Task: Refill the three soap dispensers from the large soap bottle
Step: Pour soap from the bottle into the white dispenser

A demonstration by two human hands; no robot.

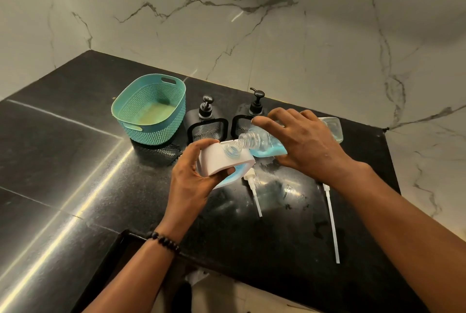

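Now pouring: right hand [306,140] grips large soap bottle [267,145] tipped into white dispenser [222,159], gripped by left hand [194,174] over bench [75,161]. Next, probably keep mouths aligned, avoid spill.

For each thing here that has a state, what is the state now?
large soap bottle: uncapped, tipped, right hand grips it
white dispenser: open, tilted, left hand holds it
two black dispensers: upright, pumps on
two white pumps: removed, lying on counter
basket: upright
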